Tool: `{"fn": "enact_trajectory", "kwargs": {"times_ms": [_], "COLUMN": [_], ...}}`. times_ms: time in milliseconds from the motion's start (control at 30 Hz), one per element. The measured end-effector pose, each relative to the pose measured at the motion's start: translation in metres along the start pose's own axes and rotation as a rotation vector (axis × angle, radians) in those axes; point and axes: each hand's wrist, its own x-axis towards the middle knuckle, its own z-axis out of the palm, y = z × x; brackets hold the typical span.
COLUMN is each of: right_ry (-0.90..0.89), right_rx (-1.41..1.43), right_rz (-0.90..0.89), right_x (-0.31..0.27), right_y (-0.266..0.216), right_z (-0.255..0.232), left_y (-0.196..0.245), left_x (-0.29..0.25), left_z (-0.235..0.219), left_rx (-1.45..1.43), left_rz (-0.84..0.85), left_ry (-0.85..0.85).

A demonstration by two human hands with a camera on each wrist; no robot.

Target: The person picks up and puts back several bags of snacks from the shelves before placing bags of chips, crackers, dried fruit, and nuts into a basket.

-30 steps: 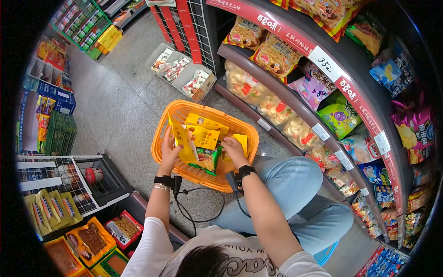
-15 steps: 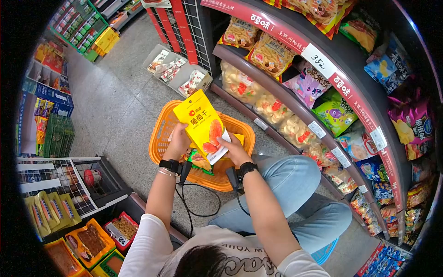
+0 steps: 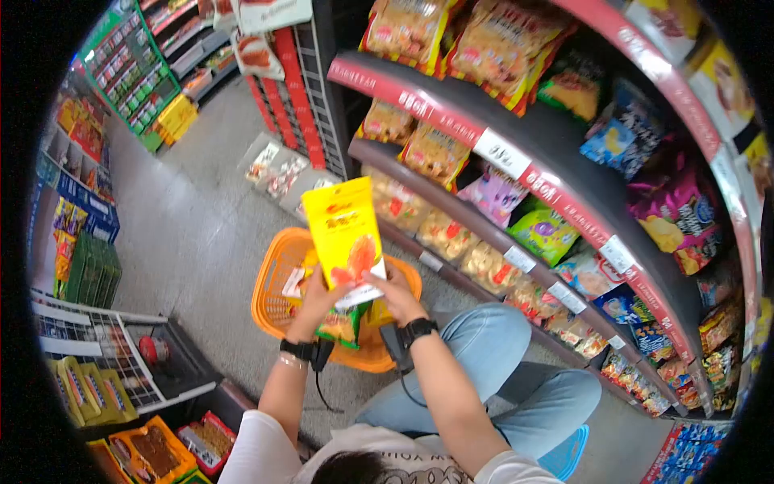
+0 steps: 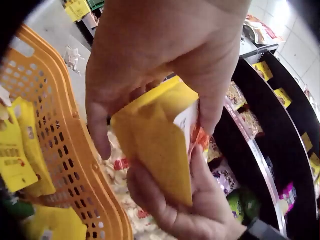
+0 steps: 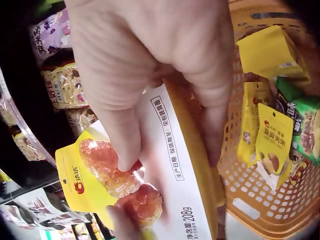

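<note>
Over an orange, perforated plastic basket (image 3: pixel 270 282), a flat, bright yellow snack pouch (image 3: pixel 343 222) was held up in both hands.

From the left, the basket contained yellow packets (image 5: pixel 272 140) and a shiny green packet (image 3: pixel 339 325); the left hand (image 3: pixel 316 305) gripped the pouch's lower left, fingers partly curled; the pouch showed orange-red fruit; the right hand (image 3: pixel 397 297) pinched its lower right, thumb in front. Farther right were pale blue jeans (image 3: pixel 484 343) and a dark, red-edged curved shelf (image 3: pixel 451 125) of bagged snacks (image 3: pixel 544 234).
</note>
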Motion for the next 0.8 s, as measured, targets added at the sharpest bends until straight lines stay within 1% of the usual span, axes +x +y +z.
{"fn": "enact_trajectory", "kwargs": {"times_ms": [33, 100, 133, 167, 200, 233, 300, 333, 367, 400, 467, 533, 633, 700, 767, 800], "right_ry": [0.028, -0.039, -0.037, -0.096, -0.065, -0.033, -0.049, -0.014, 0.023, 0.074, 0.117, 0.183, 0.213, 0.283, 0.316, 0.287], "right_rx": [-0.133, -0.376, -0.457, -0.448, -0.519, -0.592, -0.59, -0.609, -0.625, -0.644, -0.615, -0.632, -0.597, -0.544, -0.525, -0.502], "right_rz": [-0.056, -0.151, -0.161, -0.184, -0.214, -0.245, -0.314, -0.363, -0.409, -0.423, -0.46, -0.504, -0.555, -0.556, -0.584, -0.583], "right_x": [-0.004, -0.016, -0.026, -0.035, -0.057, -0.08, -0.099, -0.111, -0.125, -0.132, -0.148, -0.173, -0.211, -0.235, -0.257, -0.269], "right_y": [-0.01, -0.035, -0.048, -0.056, -0.079, -0.101, -0.108, -0.115, -0.119, -0.117, -0.112, -0.122, -0.131, -0.133, -0.134, -0.137], "right_z": [0.003, 0.007, 0.008, 0.006, 0.016, 0.026, 0.014, 0.014, 0.013, 0.002, -0.016, -0.019, -0.022, -0.025, -0.031, -0.033], "left_y": [0.017, 0.023, 0.038, 0.053, 0.072, 0.087, 0.085, 0.111, 0.117, 0.118, 0.128, 0.135, 0.143, 0.147, 0.151, 0.153], "left_x": [-0.003, -0.008, -0.012, -0.019, -0.027, -0.032, -0.036, -0.045, -0.046, -0.051, -0.061, -0.067, -0.079, -0.089, -0.101, -0.108], "left_z": [0.007, 0.014, 0.019, 0.023, 0.033, 0.041, 0.053, 0.066, 0.075, 0.083, 0.1, 0.114, 0.137, 0.151, 0.167, 0.175], "left_rx": [-0.042, -0.184, -0.194, -0.204, -0.211, -0.182, -0.127, -0.192, -0.196, -0.199, -0.189, -0.169, -0.172, -0.162, -0.206, -0.227], "left_rz": [0.026, 0.009, 0.006, 0.002, 0.003, 0.05, 0.123, 0.11, 0.106, 0.097, 0.089, 0.112, 0.131, 0.137, 0.114, 0.101], "left_ry": [-0.031, -0.009, -0.033, -0.058, -0.066, -0.103, -0.115, -0.158, -0.187, -0.217, -0.274, -0.346, -0.442, -0.497, -0.534, -0.554]}}
